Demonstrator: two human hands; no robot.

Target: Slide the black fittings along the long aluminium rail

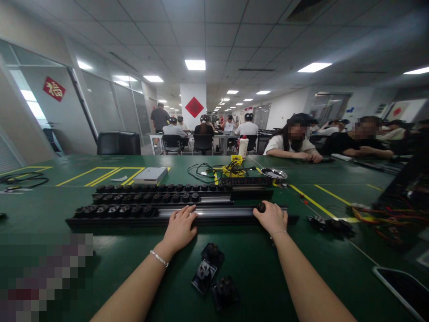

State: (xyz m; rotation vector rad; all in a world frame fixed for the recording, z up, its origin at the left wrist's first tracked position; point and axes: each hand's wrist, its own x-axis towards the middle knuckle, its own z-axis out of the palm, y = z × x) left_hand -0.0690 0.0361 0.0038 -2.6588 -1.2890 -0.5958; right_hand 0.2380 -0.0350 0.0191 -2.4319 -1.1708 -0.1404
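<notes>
A long black rail [221, 213] lies across the green table, with several black round-topped modules [114, 210] seated along its left part. The middle of its channel shows bare metal. My left hand [182, 226] rests on the rail's near edge, fingers apart, holding nothing. Near the rail's right end, my right hand [273, 218] has its fingers closed round a small black module [261, 207]. Two more rails with modules [174, 197] lie just behind. Three loose black modules [204, 273] sit on the table between my forearms.
Loose black parts [330, 226] and tangled wires [378, 217] lie to the right, a phone [405, 290] nearer. Behind the rails are a white box [150, 175], black cables [234, 168], a metal dish [274, 173] and a bottle [243, 146]. People sit beyond.
</notes>
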